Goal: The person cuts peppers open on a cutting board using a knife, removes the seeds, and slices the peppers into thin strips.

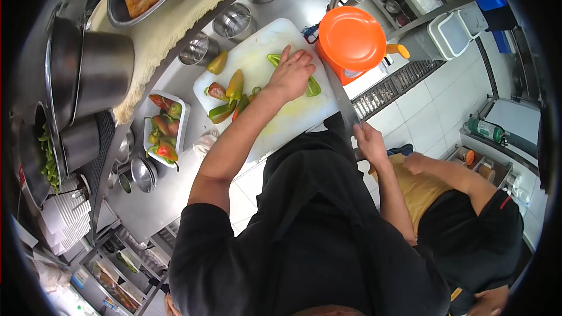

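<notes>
My left hand presses down over a green pepper on the white cutting board. Both ends of the pepper show past my fingers. In my right hand is a large kitchen knife, its handle inside my closed fingers. The blade points away from me, just off the board's right edge. Several whole or cut peppers in green and red lie at the board's left, beside my left forearm. A yellow-green pepper rests at its upper left edge.
A white basket of peppers stands left of the board. Metal pots sit behind it. An orange plate tops an orange device at the right. A co-worker stands close on my right. Large pots fill the left shelf.
</notes>
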The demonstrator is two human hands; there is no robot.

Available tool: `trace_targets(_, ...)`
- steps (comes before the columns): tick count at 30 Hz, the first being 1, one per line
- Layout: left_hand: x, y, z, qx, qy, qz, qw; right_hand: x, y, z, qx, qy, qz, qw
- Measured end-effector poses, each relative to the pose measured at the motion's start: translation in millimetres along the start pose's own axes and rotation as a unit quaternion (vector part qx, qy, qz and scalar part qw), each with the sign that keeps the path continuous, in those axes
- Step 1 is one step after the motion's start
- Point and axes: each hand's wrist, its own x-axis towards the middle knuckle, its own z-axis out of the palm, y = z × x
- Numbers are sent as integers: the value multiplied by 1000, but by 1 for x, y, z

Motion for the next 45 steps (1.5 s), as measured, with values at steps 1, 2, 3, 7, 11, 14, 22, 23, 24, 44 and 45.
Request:
trace_targets(1,-5,1,-4,-5,-5,-3,1000,4,0,1,-3,5,-8,1000)
trace_targets(2,-11,3,-9,-10,-9,-4,1000,7,0,2,-9,7,-15,1000)
trace_targets(3,-18,7,-13,-16,-14,-4,1000,10,-1,3,-15,10,-20,1000)
trace_targets(7,-67,29,-4,-43,123,28,991,13,-17,1,-13,9,0,1000)
trace_targets(11,-112,47,28,-84,73,76,991,23,-13,6,-19,15,-16,1000)
trace_targets(14,-112,38,27,-112,145,13,983,15,-27,1,-44,22,-42,998)
trace_targets(22,-101,-31,-36,-74,77,-285,953,25,-39,0,-45,-10,-61,997)
trace_targets(23,-102,-31,-37,-51,98,-270,956,26,-44,0,-54,-18,-58,997)
trace_targets(24,-101,-30,-36,-48,99,-281,953,29,-51,-1,-62,-25,-57,996)
trace_targets(44,-18,-16,-6,-106,46,-312,943,75,-75,6,-109,-37,-115,987)
trace_targets(45,-17,-13,-11,-103,52,-294,949,70,-79,4,-118,-22,-111,987)
